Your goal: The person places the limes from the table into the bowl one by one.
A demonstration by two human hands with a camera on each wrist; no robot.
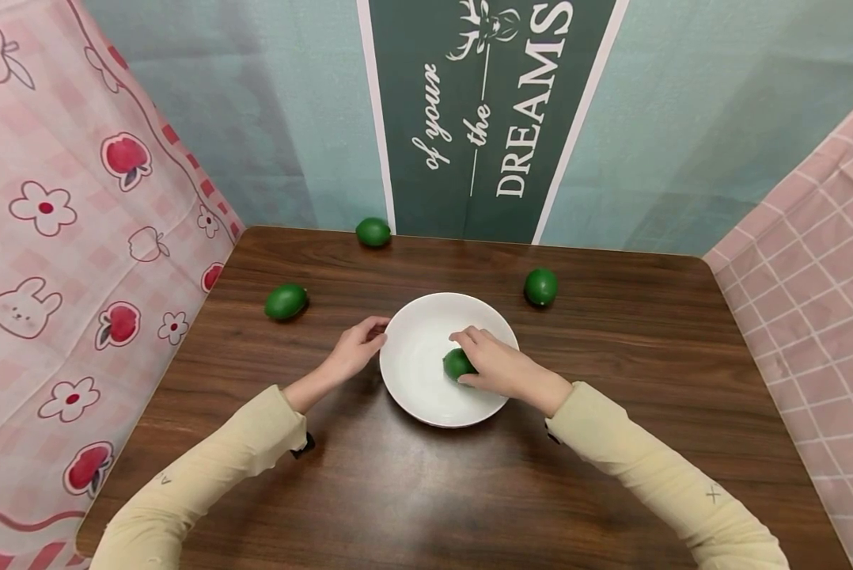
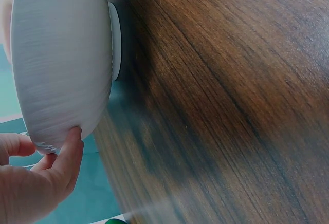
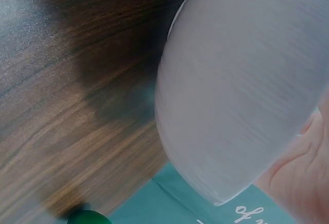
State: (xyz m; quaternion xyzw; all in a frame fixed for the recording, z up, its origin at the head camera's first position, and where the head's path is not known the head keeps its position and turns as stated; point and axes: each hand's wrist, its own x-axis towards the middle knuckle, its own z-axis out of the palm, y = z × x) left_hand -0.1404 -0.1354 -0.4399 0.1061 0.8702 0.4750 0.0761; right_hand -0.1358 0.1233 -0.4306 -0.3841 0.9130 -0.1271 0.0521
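Observation:
A white bowl (image 1: 419, 396) stands on the dark wooden table. My left hand (image 1: 355, 348) is at its left side; in the left wrist view, the thumb and fingers (image 2: 72, 152) pinch the rim of the bowl (image 2: 61, 64). Inside the bowl is a green lime (image 1: 458, 364), gripped by my right hand (image 1: 498, 366), which reaches in over the right rim. The bowl's wall (image 3: 241, 80) hides the lime and most of that hand in the right wrist view.
Three more limes lie on the table (image 1: 647, 364): one lime (image 1: 286, 302) at the left, another lime (image 1: 373, 232) by the back edge, and a third lime (image 1: 540, 286) behind the bowl to the right. Curtains hang along the back and both sides.

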